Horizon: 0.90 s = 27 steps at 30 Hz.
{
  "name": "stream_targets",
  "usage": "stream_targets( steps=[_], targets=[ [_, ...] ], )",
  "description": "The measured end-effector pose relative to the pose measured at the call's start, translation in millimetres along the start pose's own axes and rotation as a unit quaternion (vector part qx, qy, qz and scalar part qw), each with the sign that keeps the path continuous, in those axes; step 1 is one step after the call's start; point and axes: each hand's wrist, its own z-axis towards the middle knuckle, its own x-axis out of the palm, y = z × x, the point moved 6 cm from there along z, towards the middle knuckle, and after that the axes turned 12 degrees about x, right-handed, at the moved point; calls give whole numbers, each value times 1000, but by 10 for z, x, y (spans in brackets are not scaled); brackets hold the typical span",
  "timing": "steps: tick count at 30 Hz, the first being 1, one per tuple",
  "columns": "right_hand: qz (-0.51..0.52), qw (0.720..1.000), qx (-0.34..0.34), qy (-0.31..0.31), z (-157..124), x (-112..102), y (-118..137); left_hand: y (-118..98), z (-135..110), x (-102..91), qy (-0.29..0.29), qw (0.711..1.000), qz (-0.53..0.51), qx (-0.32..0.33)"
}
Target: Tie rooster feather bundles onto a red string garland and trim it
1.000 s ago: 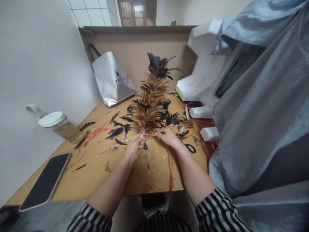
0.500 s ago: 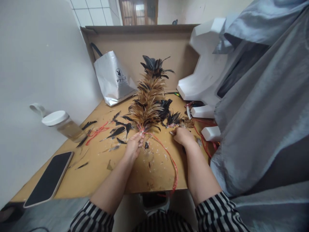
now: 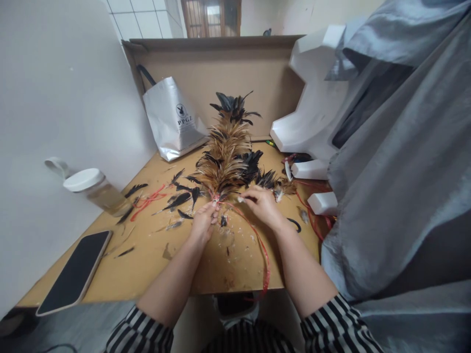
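Observation:
My left hand (image 3: 204, 219) is closed around the near end of a feather duster (image 3: 226, 157), at the point where red string is wound. The duster points away from me, with brown feathers along its length and black ones at the far tip. From the bound end a red plastic string (image 3: 259, 235) curves right and down over the table edge. My right hand (image 3: 262, 202) pinches something small and whitish, perhaps a feather's quill end, just right of the binding. Beyond that hand lie piles of black feathers (image 3: 265, 178) and brown feathers (image 3: 285, 186).
Loose black feathers (image 3: 178, 200) and red string scraps (image 3: 149, 201) litter the table's left side. Further left are a lidded cup (image 3: 106, 193) and a phone (image 3: 75, 272). A silver bag (image 3: 171, 120) stands behind. White foam (image 3: 312, 108) and grey cloth (image 3: 397, 171) border the right.
My right hand has moved left from beside the feather piles toward the bound end, with a small whitish thing in its fingertips. The duster's far tip has shifted slightly left and down.

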Motion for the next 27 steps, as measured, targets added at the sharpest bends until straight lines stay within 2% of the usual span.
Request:
stream_targets(
  steps=[4, 8, 15, 19, 27],
  targets=[
    [-6, 996, -85, 10, -68, 197, 221, -4, -17, 1, -8, 999, 35, 10],
    [-50, 991, -122, 13, -125, 338, 319, 8, -33, 21, 5, 998, 62, 22],
    [-149, 982, -115, -15, -142, 448, 389, 55, -45, 31, 4, 995, 97, 20],
    [-208, 972, -105, -12, -136, 479, 394, 50, -45, 27, 0, 992, 119, 42],
    [-214, 970, -113, -12, -158, 493, 481, 34, -56, 74, 46, 984, 149, 85]
  ],
)
